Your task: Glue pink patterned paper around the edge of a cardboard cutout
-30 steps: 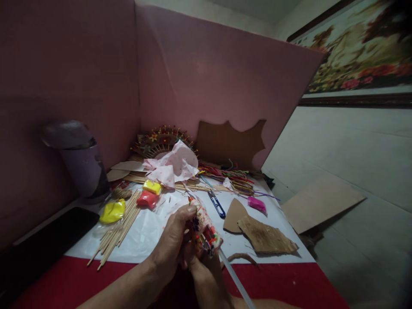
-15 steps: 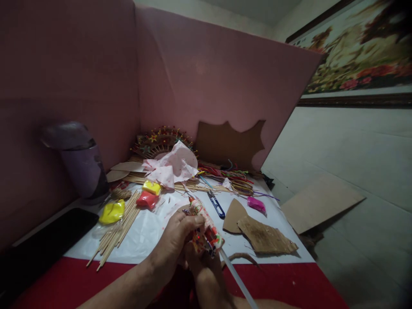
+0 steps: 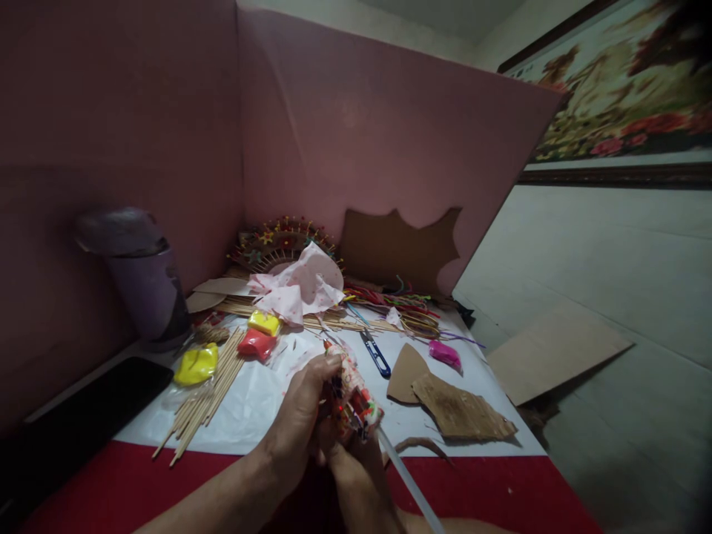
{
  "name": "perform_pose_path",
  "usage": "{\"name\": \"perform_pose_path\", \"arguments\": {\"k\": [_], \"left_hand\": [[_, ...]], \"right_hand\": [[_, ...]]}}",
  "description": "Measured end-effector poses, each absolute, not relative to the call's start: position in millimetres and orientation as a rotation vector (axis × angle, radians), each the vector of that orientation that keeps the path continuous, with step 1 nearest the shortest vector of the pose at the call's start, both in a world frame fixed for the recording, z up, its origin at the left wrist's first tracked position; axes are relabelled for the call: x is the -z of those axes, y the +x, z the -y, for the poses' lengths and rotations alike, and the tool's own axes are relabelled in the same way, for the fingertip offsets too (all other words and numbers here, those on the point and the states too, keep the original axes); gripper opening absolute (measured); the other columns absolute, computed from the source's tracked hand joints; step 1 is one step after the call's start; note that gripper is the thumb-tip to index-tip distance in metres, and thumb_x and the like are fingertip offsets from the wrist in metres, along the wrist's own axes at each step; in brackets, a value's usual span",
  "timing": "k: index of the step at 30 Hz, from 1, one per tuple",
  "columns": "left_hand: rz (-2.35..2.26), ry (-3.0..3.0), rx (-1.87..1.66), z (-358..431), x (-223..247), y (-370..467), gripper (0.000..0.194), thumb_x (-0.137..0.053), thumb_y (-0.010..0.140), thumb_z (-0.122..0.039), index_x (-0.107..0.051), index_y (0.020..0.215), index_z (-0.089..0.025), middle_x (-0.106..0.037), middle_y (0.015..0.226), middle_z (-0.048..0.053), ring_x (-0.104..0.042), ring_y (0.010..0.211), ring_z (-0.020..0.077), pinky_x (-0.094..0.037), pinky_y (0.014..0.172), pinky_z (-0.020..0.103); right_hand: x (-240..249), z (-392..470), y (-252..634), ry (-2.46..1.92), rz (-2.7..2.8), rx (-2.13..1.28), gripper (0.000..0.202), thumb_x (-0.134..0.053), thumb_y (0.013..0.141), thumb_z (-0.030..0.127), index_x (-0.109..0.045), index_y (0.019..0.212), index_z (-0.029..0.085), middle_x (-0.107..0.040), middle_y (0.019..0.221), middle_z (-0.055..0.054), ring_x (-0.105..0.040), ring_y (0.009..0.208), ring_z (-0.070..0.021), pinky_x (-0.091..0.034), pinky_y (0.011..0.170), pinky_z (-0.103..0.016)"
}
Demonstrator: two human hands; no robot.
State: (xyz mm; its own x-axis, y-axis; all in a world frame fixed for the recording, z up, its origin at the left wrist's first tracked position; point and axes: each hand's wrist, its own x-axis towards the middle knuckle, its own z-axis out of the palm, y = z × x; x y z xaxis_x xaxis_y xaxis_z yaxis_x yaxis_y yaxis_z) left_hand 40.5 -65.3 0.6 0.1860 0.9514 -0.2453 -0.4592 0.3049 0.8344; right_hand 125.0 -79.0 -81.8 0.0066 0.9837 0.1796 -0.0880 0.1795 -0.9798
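A glue gun (image 3: 351,382) with a bright flower pattern is between my hands above the near middle of the table. Its reddish tip points away from me, and a long pale glue stick (image 3: 409,471) juts out of its back toward the lower right. A small red light glows on its side. My left hand (image 3: 303,404) is closed against the gun's left side, thumb stretched along it near the tip. Below, my right hand (image 3: 356,463) is closed at the gun's underside; most of its fingers are hidden.
Left lie wooden sticks (image 3: 214,389), yellow clay (image 3: 197,363), red clay (image 3: 256,344), a black phone (image 3: 105,400) and a purple cup (image 3: 147,289). Right are blue thread snips (image 3: 375,354), cardboard (image 3: 409,374), bark (image 3: 464,408) and pink clay (image 3: 445,354). Crumpled pink paper (image 3: 300,285) sits behind.
My left thumb has slid back slightly to the left along the glue gun. The gun has shifted a little, and a tan round piece beside it is now mostly hidden.
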Motion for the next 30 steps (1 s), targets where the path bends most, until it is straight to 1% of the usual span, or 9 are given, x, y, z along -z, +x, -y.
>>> {"name": "perform_pose_path", "arguments": {"k": [2, 4, 7, 11, 14, 17, 21, 24, 30], "left_hand": [[-0.842, 0.743, -1.108, 63.8, 1.0, 40.7, 0.033, -0.053, 0.079, -0.049, -0.054, 0.07, -0.018, -0.057, 0.051, -0.002, -0.049, 0.038, 0.0103, -0.03, 0.033, 0.016], [-0.847, 0.83, -1.07, 62.3, 2.6, 40.6, 0.035, -0.055, 0.078, -0.05, -0.055, 0.068, -0.016, -0.058, 0.049, -0.001, -0.045, 0.034, 0.0083, -0.028, 0.03, 0.015], [-0.922, 0.903, -1.048, 61.0, 4.6, 40.7, 0.033, -0.068, 0.071, -0.046, -0.058, 0.07, -0.015, -0.063, 0.051, 0.001, -0.046, 0.032, 0.0074, -0.026, 0.028, 0.015], [-0.888, 0.791, -1.126, 61.1, 6.0, 41.0, 0.033, -0.077, 0.062, -0.039, -0.06, 0.078, -0.015, -0.069, 0.068, 0.004, -0.061, 0.049, 0.0134, -0.043, 0.039, 0.018], [-0.849, 0.742, -1.146, 61.5, 6.2, 40.8, 0.032, -0.077, 0.062, -0.038, -0.06, 0.075, -0.014, -0.066, 0.064, 0.002, -0.062, 0.054, 0.0147, -0.05, 0.05, 0.023], [-0.86, 0.75, -1.134, 61.7, 5.3, 40.6, 0.031, -0.075, 0.064, -0.039, -0.059, 0.071, -0.014, -0.064, 0.06, 0.002, -0.062, 0.052, 0.015, -0.049, 0.05, 0.024], [-0.807, 0.759, -1.143, 62.0, 3.1, 41.8, 0.032, -0.07, 0.069, -0.042, -0.057, 0.061, -0.014, -0.061, 0.053, 0.001, -0.058, 0.046, 0.0132, -0.047, 0.048, 0.023], [-0.799, 0.737, -1.174, 60.9, 3.8, 42.6, 0.035, -0.068, 0.071, -0.043, -0.055, 0.055, -0.014, -0.058, 0.048, 0.001, -0.056, 0.042, 0.0118, -0.046, 0.045, 0.021], [-0.845, 0.793, -1.155, 57.8, 8.9, 40.7, 0.045, -0.058, 0.075, -0.057, -0.055, 0.058, -0.015, -0.057, 0.042, 0.001, -0.051, 0.035, 0.011, -0.041, 0.036, 0.019]], "right_hand": [[74.7, 76.6, 124.1, -0.957, 1.191, -1.2, 0.047, -0.062, 0.077, 0.051, -0.061, 0.112, 0.019, -0.068, 0.1, -0.009, -0.062, 0.091, -0.0251, -0.051, 0.079, -0.035], [71.6, 74.6, 124.2, -0.973, 1.158, -1.239, 0.047, -0.062, 0.075, 0.056, -0.065, 0.101, 0.017, -0.07, 0.087, -0.009, -0.064, 0.081, -0.0243, -0.052, 0.071, -0.034], [71.3, 74.0, 124.8, -1.04, 1.131, -1.254, 0.045, -0.066, 0.07, 0.057, -0.068, 0.088, 0.016, -0.07, 0.079, -0.009, -0.064, 0.077, -0.0244, -0.053, 0.068, -0.033], [67.3, 76.8, 122.7, -1.012, 1.089, -1.24, 0.053, -0.07, 0.066, 0.056, -0.066, 0.1, 0.017, -0.07, 0.087, -0.009, -0.063, 0.095, -0.0273, -0.051, 0.083, -0.036], [62.9, 78.2, 121.4, -1.043, 1.087, -1.244, 0.056, -0.074, 0.063, 0.054, -0.066, 0.103, 0.016, -0.071, 0.087, -0.01, -0.063, 0.093, -0.0288, -0.053, 0.079, -0.037], [62.7, 78.8, 121.8, -1.064, 1.099, -1.219, 0.051, -0.074, 0.064, 0.051, -0.068, 0.101, 0.016, -0.071, 0.086, -0.01, -0.064, 0.09, -0.0294, -0.054, 0.073, -0.036], [69.3, 80.0, 123.3, -1.031, 1.171, -1.218, 0.047, -0.066, 0.074, 0.048, -0.064, 0.109, 0.017, -0.07, 0.098, -0.01, -0.062, 0.095, -0.0274, -0.052, 0.079, -0.035], [74.2, 80.1, 124.0, -1.009, 1.271, -1.231, 0.043, -0.062, 0.079, 0.046, -0.062, 0.111, 0.017, -0.069, 0.1, -0.009, -0.064, 0.089, -0.0246, -0.051, 0.079, -0.034], [65.0, 78.7, 122.2, -0.893, 1.185, -1.297, 0.051, -0.066, 0.072, 0.054, -0.062, 0.111, 0.02, -0.068, 0.104, -0.01, -0.062, 0.096, -0.0288, -0.048, 0.085, -0.04]]}}
